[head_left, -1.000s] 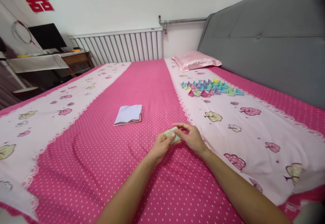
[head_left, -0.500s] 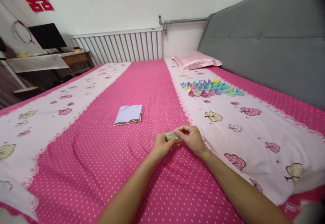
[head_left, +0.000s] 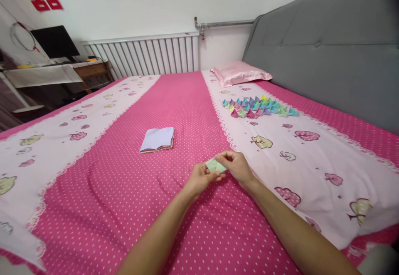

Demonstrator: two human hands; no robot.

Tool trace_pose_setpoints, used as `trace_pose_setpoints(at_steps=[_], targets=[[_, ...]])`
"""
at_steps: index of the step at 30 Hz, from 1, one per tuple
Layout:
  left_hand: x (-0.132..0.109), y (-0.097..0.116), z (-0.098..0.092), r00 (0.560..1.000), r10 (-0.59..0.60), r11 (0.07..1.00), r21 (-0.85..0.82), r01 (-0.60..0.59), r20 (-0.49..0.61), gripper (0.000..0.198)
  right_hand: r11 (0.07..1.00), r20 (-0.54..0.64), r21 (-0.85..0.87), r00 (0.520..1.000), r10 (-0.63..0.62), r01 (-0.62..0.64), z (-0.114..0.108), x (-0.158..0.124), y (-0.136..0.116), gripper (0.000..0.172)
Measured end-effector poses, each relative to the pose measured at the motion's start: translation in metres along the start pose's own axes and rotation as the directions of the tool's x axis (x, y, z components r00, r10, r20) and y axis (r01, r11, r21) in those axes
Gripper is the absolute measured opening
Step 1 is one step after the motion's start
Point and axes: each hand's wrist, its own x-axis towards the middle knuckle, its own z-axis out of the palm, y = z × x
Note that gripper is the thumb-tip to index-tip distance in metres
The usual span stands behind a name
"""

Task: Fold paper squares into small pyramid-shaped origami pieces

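A small folded piece of pale green paper point(head_left: 215, 165) is held between my two hands, just above the bed. My left hand point(head_left: 201, 178) grips its left and lower edge, thumb in front and fingers behind. With thumb and fingers, my right hand point(head_left: 238, 167) pinches its upper right side. Part of the paper is hidden by my fingers. Further off to the left, a stack of square paper sheets point(head_left: 157, 139) lies on the bed, a lavender sheet on top.
Several folded paper shapes in many colours point(head_left: 258, 107) stand in rows on the right. Behind them lies a pink pillow point(head_left: 240, 73) near the grey headboard point(head_left: 324, 46). The bedsheet point(head_left: 174, 104) is pink with dots. A white radiator point(head_left: 146, 56) lines the wall.
My thumbs have shifted on the green paper, and more of its face shows now. Both hands stay in nearly the same place. The stack and paper shapes lie as before.
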Motion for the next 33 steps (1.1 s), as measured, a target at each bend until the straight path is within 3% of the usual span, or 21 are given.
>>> trace_pose_setpoints(at_steps=[5, 9, 12, 15, 18, 21, 27, 33], targets=[[0.001, 0.001, -0.001, 0.994, 0.049, 0.995, -0.078, -0.057, -0.096, 0.029, 0.999, 0.068, -0.027, 0.997, -0.034, 0.035, -0.002, -0.001, 0.0, 0.026], [0.003, 0.001, -0.003, 0.99, 0.113, 0.991, -0.065, -0.119, -0.086, 0.032, 0.997, 0.029, -0.058, 0.998, -0.047, 0.049, -0.002, -0.002, 0.002, 0.024], [0.005, -0.002, -0.006, 0.977, 0.182, 0.983, 0.045, -0.178, -0.112, 0.033, 0.992, 0.03, -0.088, 0.996, -0.087, 0.09, -0.003, -0.001, 0.001, 0.021], [0.007, -0.004, -0.01, 0.932, 0.309, 0.931, 0.263, -0.254, -0.191, 0.037, 0.971, 0.034, -0.19, 0.989, -0.142, 0.146, -0.005, -0.001, -0.001, 0.019], [0.006, -0.001, -0.014, 0.886, 0.389, 0.864, 0.434, -0.256, -0.253, 0.038, 0.929, 0.035, -0.319, 0.982, -0.186, 0.187, -0.006, -0.001, -0.002, 0.019], [0.003, 0.005, -0.015, 0.868, 0.427, 0.808, 0.537, -0.241, -0.253, 0.025, 0.882, 0.07, -0.405, 0.97, -0.231, 0.239, -0.007, -0.002, -0.002, 0.019], [0.0, 0.012, -0.013, 0.881, 0.427, 0.778, 0.579, -0.243, -0.203, 0.019, 0.821, 0.122, -0.475, 0.948, -0.296, 0.317, -0.007, -0.003, -0.005, 0.014], [-0.002, 0.014, -0.011, 0.874, 0.441, 0.77, 0.586, -0.252, -0.204, 0.014, 0.867, 0.09, -0.39, 0.95, -0.299, 0.31, -0.002, -0.006, -0.006, 0.012]])
